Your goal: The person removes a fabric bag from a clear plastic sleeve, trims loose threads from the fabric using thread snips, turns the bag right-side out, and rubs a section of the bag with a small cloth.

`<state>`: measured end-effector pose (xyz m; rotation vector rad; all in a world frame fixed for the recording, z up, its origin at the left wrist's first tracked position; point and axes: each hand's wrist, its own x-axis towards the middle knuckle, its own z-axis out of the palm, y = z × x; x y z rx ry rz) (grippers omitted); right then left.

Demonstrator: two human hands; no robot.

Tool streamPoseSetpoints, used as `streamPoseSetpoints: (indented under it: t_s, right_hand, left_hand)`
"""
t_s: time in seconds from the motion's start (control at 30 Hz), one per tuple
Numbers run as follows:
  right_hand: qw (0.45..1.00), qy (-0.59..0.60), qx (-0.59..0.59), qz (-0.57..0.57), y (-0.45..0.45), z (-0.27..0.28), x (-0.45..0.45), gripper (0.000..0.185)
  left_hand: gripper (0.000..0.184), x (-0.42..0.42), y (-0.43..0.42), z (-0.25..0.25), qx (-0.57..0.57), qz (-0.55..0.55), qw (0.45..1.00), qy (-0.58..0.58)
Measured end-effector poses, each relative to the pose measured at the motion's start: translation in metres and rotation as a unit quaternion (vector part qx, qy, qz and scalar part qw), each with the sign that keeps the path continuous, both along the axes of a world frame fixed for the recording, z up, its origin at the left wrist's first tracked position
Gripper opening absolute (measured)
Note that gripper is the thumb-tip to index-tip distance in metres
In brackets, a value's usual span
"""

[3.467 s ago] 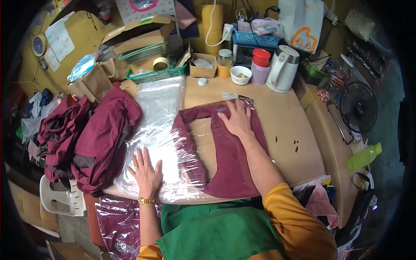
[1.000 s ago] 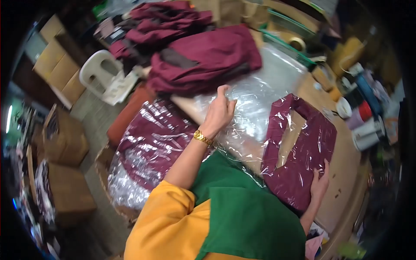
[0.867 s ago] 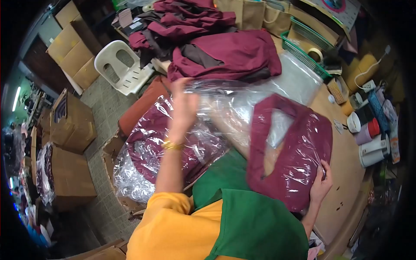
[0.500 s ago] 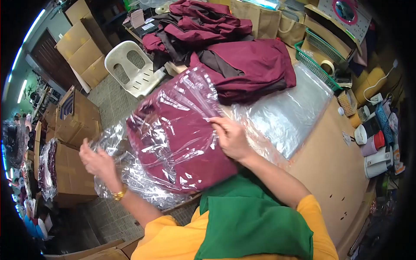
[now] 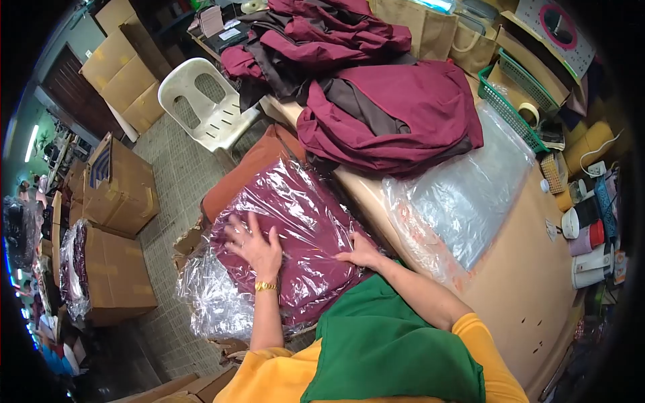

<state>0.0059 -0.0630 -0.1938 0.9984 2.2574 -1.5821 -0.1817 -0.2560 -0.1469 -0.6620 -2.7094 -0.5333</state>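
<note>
The dark red cloth in its shiny bag (image 5: 306, 211) lies beside the desk (image 5: 517, 289), over a box with a torn rim (image 5: 188, 243). The left hand (image 5: 259, 250) has its fingers spread apart on top, maybe to make the bag flat. The right hand (image 5: 364, 254) is at the side near the desk, maybe to keep it steady; I can't tell if its fingers pinch. Clear bags (image 5: 474, 191) and big red cloths (image 5: 423, 101) lie on the desk. A white chair (image 5: 195, 94) stands on the floor (image 5: 176, 158).

L hand (image 5: 256, 252) palm-down, fingers spread; R hand (image 5: 363, 253) w/ thumb & fingers apart
</note>
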Motion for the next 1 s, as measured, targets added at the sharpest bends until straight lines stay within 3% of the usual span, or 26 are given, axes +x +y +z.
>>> streamPoseSetpoints:
  t_s: [0.07,0.13,0.2,0.27,0.33,0.4,0.57,0.63,0.73,0.8,0.87,0.93,1.0]
  right_hand:
    - [0.994,0.049,0.097,-0.015,0.008,-0.001,-0.003,0.079]
    - [0.997,0.004,0.078,-0.024,0.014,0.063,0.001,0.071]
    - [0.973,0.068,0.217,0.05,0.006,0.08,0.01,0.082]
    - [0.903,-0.017,0.368,0.221,-0.021,0.105,0.015,0.096]
    - [0.888,-0.095,0.282,0.35,-0.041,0.089,0.02,0.1]
    - [0.877,-0.126,0.227,0.405,-0.051,0.06,0.025,0.097]
    - [0.866,-0.194,0.175,0.427,-0.038,0.031,0.01,0.096]
    - [0.853,-0.217,0.168,0.444,-0.036,0.033,0.008,0.097]
    - [0.863,-0.216,0.161,0.428,-0.035,0.03,0.01,0.099]
    - [0.871,-0.224,0.159,0.408,-0.033,0.029,0.01,0.104]
    - [0.872,-0.226,0.155,0.405,-0.032,0.027,0.011,0.104]
    - [0.875,-0.221,0.153,0.402,-0.032,0.028,0.01,0.103]
    - [0.877,-0.192,0.162,0.41,-0.032,0.038,0.012,0.103]
  left_hand:
    - [0.073,-0.008,0.021,0.01,-0.024,-0.049,0.998,-0.011]
    - [0.073,-0.024,0.039,-0.01,-0.028,-0.073,0.997,-0.001]
    - [0.077,-0.023,0.056,-0.022,-0.049,-0.091,0.994,-0.025]
    - [0.08,-0.015,0.07,-0.032,-0.061,-0.102,0.992,-0.036]
    - [0.083,-0.011,0.076,-0.049,-0.07,-0.106,0.991,-0.035]
    - [0.083,-0.01,0.078,-0.066,-0.057,-0.112,0.991,-0.037]
    - [0.086,-0.013,0.068,-0.12,-0.087,-0.11,0.989,-0.046]
    - [0.085,-0.014,0.07,-0.117,-0.095,-0.118,0.987,-0.06]
    - [0.081,-0.004,0.069,-0.075,-0.105,-0.129,0.983,-0.073]
    - [0.078,0.015,0.05,-0.019,-0.157,-0.142,0.971,-0.11]
    - [0.075,0.044,0.017,0.022,-0.104,-0.151,0.979,-0.091]
    - [0.073,0.063,-0.022,0.001,-0.108,-0.151,0.976,-0.109]
    - [0.073,0.056,-0.083,-0.107,-0.186,-0.204,0.944,-0.178]
